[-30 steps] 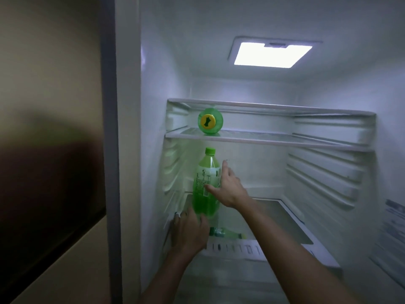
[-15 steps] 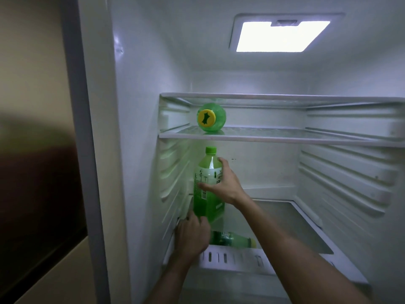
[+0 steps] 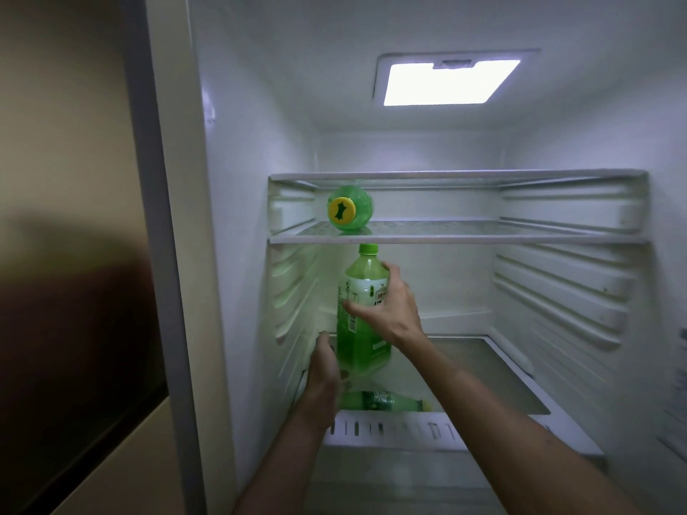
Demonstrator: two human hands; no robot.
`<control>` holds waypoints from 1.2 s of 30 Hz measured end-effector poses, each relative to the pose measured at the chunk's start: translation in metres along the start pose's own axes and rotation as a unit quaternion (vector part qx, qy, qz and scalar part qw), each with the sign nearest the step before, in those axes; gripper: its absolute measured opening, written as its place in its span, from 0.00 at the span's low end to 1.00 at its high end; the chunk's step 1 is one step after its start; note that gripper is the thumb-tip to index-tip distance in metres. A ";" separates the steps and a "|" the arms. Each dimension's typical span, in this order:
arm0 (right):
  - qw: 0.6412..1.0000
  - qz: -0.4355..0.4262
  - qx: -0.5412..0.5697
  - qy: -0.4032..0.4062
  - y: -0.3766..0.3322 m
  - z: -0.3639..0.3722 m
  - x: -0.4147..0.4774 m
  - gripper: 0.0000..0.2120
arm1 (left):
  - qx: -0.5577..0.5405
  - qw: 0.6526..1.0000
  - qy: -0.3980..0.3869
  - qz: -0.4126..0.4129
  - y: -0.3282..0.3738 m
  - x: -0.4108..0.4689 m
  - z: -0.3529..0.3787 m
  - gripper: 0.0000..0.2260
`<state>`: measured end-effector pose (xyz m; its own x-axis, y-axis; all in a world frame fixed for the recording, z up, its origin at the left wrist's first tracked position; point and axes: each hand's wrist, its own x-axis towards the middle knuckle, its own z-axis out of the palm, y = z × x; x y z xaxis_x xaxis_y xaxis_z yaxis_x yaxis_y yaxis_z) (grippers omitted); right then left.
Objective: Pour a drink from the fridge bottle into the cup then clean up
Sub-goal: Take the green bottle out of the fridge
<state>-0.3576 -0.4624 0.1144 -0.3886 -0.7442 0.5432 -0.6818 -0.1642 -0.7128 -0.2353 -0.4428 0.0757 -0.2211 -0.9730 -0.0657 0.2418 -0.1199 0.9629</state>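
Both your hands are on the upright green drink bottle (image 3: 362, 310) inside the open fridge. Your right hand (image 3: 386, 310) is wrapped around its labelled upper body, thumb across the front and fingers round the far side. Your left hand (image 3: 327, 366) is cupped against the lower left side near the base; whether its fingers are fully closed round the bottle is hidden behind the hand itself. The bottle's base appears to be on or just above the glass shelf (image 3: 483, 369) under your hands, and I can't tell which.

Risks, as I judge them. The green cap (image 3: 368, 249) sits just beneath the front edge of the shelf (image 3: 457, 237) above your right hand, so a straight lift would knock it; draw the bottle toward you first. A chilled bottle may be slick, and a loose grip could let it drop onto the glass. Just below your left hand a second bottle (image 3: 383, 401) lies on its side, and a low swing could nudge it so that it rolls. The cup is not in view, so you will have to carry the bottle out of the fridge to reach it.

Counts in the head view: two hands; three green bottles, one upright in your grip, one lying below, and one lying on the shelf above with its yellow cap (image 3: 342, 211) facing you; three shelves visible; one ceiling light (image 3: 450, 81), lit.
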 end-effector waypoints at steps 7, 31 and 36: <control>1.000 -0.009 -0.021 0.017 -0.017 -0.012 -0.023 0.50 | -0.118 0.986 -0.015 -0.113 0.010 -0.006 -0.007 0.26; 0.995 0.030 -0.028 0.095 -0.072 -0.081 -0.139 0.42 | -0.168 0.965 -0.095 -0.177 0.001 -0.115 -0.024 0.29; 0.995 0.031 -0.022 0.087 -0.093 -0.095 -0.173 0.42 | -0.191 0.962 -0.083 -0.176 0.003 -0.157 -0.030 0.28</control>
<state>-0.2855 -0.2569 0.1282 -0.5300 -0.6278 0.5700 -0.6782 -0.0896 -0.7294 -0.1709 -0.2962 0.0813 -0.4938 -0.8174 -0.2968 0.4469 -0.5313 0.7197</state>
